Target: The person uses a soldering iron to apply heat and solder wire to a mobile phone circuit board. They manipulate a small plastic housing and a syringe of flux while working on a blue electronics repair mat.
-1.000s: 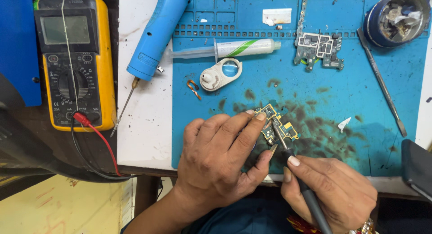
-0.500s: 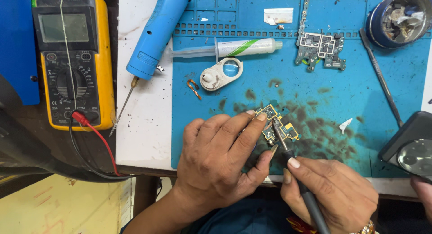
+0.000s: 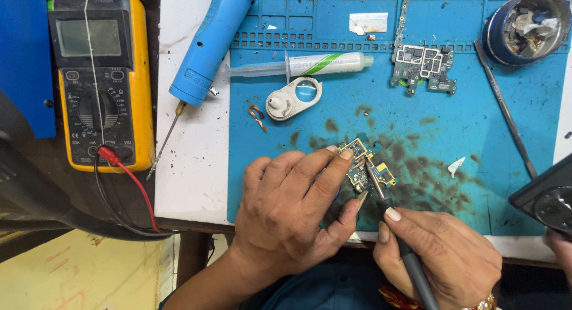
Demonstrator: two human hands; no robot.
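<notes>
Roughly left to right: yellow multimeter (image 3: 98,78) far left, off mat. Left hand (image 3: 292,212) fingers closed, pinning small circuit board (image 3: 364,167) near centre of blue mat (image 3: 476,125). Board light, stiff, fragile; hold by edges. Right hand (image 3: 444,256) gripping soldering iron (image 3: 393,217), tip on board. Mat stained, cluttered bench.
</notes>
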